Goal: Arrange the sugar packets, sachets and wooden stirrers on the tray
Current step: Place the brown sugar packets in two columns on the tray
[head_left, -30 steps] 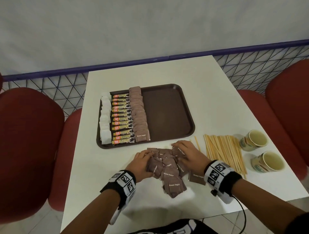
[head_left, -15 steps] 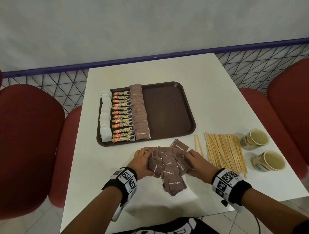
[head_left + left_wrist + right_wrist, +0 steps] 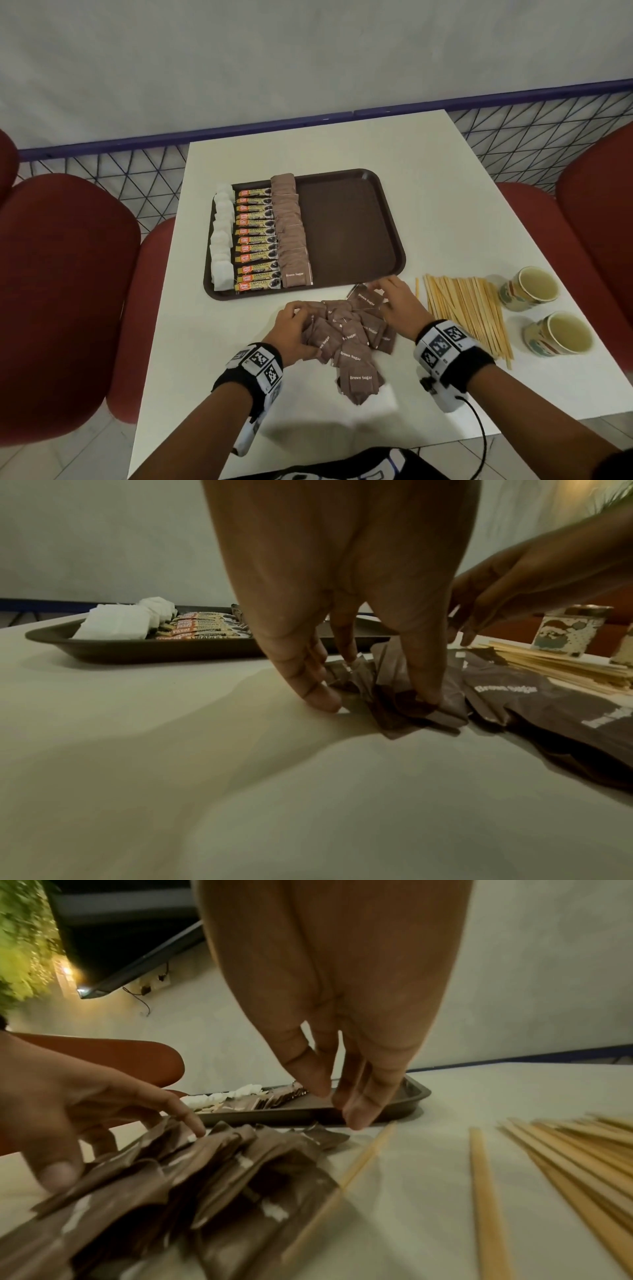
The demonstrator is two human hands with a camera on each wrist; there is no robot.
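Brown sugar packets [image 3: 346, 337] lie in a loose heap on the white counter [image 3: 445, 192], just on the near side of the dark tray [image 3: 346, 222]. The left hand [image 3: 294, 329] presses on the heap's left edge, its fingers [image 3: 423, 669] bent down, thumb and forefinger pinching a packet corner. The right hand [image 3: 400, 306] rests at the heap's far right, nearest the tray's front rim; its fingers [image 3: 359, 1110] hang close together and almost straight, and I cannot tell whether they hold a packet. On the tray's left half stand three rows: white packets [image 3: 221, 246], coffee sachets [image 3: 255, 240], brown packets [image 3: 291, 233]. Wooden stirrers [image 3: 466, 311] lie right of the heap, beyond the tray's near right corner, with two paper cups [image 3: 527, 287] further right.
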